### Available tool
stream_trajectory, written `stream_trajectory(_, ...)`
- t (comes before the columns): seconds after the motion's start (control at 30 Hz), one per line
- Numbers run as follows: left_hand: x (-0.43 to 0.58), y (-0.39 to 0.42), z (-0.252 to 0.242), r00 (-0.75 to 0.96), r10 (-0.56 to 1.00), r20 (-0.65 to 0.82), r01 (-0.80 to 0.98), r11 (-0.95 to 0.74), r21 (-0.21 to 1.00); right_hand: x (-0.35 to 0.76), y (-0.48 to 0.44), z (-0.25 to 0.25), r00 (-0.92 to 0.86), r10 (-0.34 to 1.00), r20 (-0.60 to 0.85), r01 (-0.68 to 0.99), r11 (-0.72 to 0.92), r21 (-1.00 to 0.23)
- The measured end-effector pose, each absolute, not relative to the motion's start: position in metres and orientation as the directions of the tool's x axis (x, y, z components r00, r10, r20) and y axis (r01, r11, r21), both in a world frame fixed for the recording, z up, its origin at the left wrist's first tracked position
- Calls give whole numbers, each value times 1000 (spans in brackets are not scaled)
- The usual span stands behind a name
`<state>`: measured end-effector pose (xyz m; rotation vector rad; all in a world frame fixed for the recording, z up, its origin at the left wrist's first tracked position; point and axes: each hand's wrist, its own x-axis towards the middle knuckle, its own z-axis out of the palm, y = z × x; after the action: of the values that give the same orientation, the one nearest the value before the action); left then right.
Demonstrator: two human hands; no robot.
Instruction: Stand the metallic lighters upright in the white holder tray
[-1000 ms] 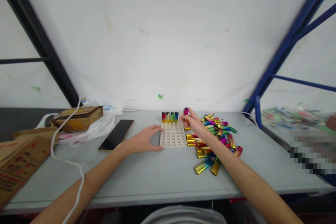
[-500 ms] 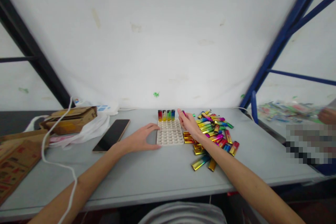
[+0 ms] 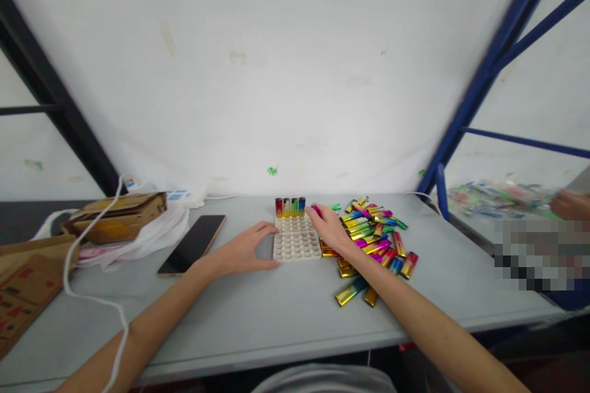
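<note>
A white tray with rows of round holes [image 3: 296, 242] lies on the grey table [image 3: 276, 301]. Several colourful lighters [image 3: 290, 207] stand upright in its far row. My left hand [image 3: 244, 250] rests on the table with its fingers curled against the tray's left edge. My right hand [image 3: 329, 227] is at the tray's far right corner and pinches a pink lighter [image 3: 316, 209], tilted down toward the tray. A heap of loose metallic lighters [image 3: 373, 236] lies just right of the tray, partly under my right forearm.
A dark phone [image 3: 191, 244] lies left of the tray. Further left are cardboard boxes [image 3: 117, 216], a white plastic bag [image 3: 154, 230] and a white cable [image 3: 83, 295]. A blue frame post [image 3: 442, 202] stands at the right, with another person's hand [image 3: 569, 204] beyond it.
My right hand has lowered the pink lighter from upright above the tray's far right corner to a tilted position near the tray. My left hand has stayed at the tray's left edge.
</note>
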<state>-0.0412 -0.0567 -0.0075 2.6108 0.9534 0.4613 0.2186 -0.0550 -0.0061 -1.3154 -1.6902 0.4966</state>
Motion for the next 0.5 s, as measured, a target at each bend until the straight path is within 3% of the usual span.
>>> stream_trajectory(0.17,-41,-58,-7,724,666,180,557,-718,418,232,-46,-2,-135,903,408,520,415,-746)
stream_trajectory(0.37,-43,-55,-13,732,653,194,539,-730,421,253,-19,5,-284,818,501,703,533,-472)
stream_trajectory(0.5,-44,-54,-15,729,657,191,542,-725,426,261,0,3,-291,843,452,739,498,-453)
